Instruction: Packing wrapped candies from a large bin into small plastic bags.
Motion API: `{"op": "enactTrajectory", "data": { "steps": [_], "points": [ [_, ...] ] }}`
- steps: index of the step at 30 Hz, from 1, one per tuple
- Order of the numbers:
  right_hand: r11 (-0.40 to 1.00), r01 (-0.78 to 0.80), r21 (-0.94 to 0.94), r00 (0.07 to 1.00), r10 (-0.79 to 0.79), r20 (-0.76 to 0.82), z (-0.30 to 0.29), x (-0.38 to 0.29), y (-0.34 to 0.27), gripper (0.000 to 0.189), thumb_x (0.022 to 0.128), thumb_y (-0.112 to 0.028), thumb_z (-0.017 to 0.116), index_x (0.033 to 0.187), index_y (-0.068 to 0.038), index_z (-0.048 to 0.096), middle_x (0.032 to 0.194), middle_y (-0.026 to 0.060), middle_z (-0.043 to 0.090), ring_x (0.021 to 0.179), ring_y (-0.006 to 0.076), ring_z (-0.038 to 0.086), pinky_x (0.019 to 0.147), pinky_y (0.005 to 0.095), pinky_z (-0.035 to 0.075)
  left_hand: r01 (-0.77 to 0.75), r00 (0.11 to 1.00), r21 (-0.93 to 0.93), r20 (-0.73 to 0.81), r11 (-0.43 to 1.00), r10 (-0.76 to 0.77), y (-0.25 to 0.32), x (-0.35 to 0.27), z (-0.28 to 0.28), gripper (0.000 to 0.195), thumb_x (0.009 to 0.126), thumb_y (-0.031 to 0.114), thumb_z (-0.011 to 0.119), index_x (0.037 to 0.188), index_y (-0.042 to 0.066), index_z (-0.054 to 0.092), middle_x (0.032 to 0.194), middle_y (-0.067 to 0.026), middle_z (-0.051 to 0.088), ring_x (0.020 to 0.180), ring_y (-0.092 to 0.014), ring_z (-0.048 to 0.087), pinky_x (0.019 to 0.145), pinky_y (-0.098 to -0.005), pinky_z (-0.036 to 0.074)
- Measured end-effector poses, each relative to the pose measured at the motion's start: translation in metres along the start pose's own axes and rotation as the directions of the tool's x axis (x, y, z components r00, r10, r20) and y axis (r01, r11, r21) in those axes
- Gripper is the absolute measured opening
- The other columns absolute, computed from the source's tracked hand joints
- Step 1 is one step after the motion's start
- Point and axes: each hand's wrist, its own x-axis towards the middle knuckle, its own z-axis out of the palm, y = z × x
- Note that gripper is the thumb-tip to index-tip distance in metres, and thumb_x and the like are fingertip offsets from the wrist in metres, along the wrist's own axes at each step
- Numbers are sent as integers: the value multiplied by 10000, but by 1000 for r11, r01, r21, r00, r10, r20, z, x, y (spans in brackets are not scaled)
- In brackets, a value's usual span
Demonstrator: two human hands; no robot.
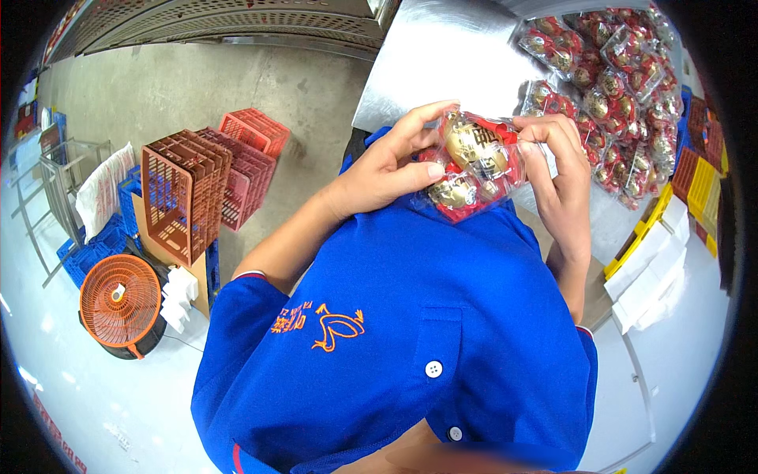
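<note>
Both hands hold one clear plastic bag (pixel 474 160) of gold and red wrapped pieces before my chest, over the near edge of a steel table (pixel 432 59). My left hand (pixel 397 160) grips its left side, with the thumb lying on the plastic. At the upper right, the fingers and thumb of my right hand (pixel 551 154) pinch the film. The gold wrappers bear dark writing. Close beyond my right hand lies a large heap of similar clear bags (pixel 622 106) on the table.
Brown and red plastic crates (pixel 186 195) stand on the left, near an orange floor fan (pixel 120 300), blue crates (pixel 103 240) and a white sack (pixel 106 189). A perforated metal rack (pixel 237 23) spans the top left. Yellow crates (pixel 639 228) and white sheets (pixel 651 278) are at the right.
</note>
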Motion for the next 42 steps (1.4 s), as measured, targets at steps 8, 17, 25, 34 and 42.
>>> {"op": "enactTrajectory", "data": {
  "steps": [8, 17, 25, 34, 42],
  "points": [
    [1000, 14, 23, 1000, -14, -24, -1, -3, -1, 16, 800, -39, 592, 812, -33, 582, 868, 104, 607, 821, 248, 530, 761, 333, 408, 69, 996, 140, -72, 988, -59, 8, -1, 5, 733, 823, 33, 620, 1442, 97, 232, 1374, -111, 380, 1243, -201, 414, 945, -355, 438],
    [999, 7, -49, 996, -12, -93, 6, -7, -20, 79, 766, -18, 639, 834, -46, 608, 838, 83, 598, 803, 237, 522, 715, 320, 429, 131, 989, 225, 40, 966, -144, 19, -5, -2, 733, 815, 16, 610, 1443, 114, 244, 1323, -93, 406, 1220, -201, 422, 939, -366, 447],
    [997, -43, -65, 998, 40, -48, 3, -3, -23, 159, 764, -52, 647, 923, -49, 647, 801, 74, 557, 779, 232, 500, 714, 323, 419, 109, 989, 187, 80, 976, -125, 24, -6, -13, 1054, 676, 257, 786, 1481, 91, 125, 1461, -160, 250, 1343, -263, 286, 1049, -440, 328],
    [887, -307, 345, 945, 328, -4, 14, 10, 15, 98, 832, -69, 595, 912, -28, 635, 791, 30, 560, 716, 122, 547, 627, 242, 453, 20, 994, -126, -103, 992, -33, 3, 9, -10, 870, 812, 209, 651, 1473, 92, 97, 1369, -183, 395, 1241, -254, 422, 1012, -373, 360],
    [864, -240, 443, 942, 317, -107, 21, 22, 26, 94, 851, -97, 585, 866, -4, 596, 772, 16, 592, 688, 70, 539, 597, 212, 446, 27, 932, -87, -359, 996, -57, 14, 41, -21, 427, 818, 50, 481, 1242, 4, 455, 1161, -170, 589, 1027, -208, 600, 877, -320, 499]
  ]
}}
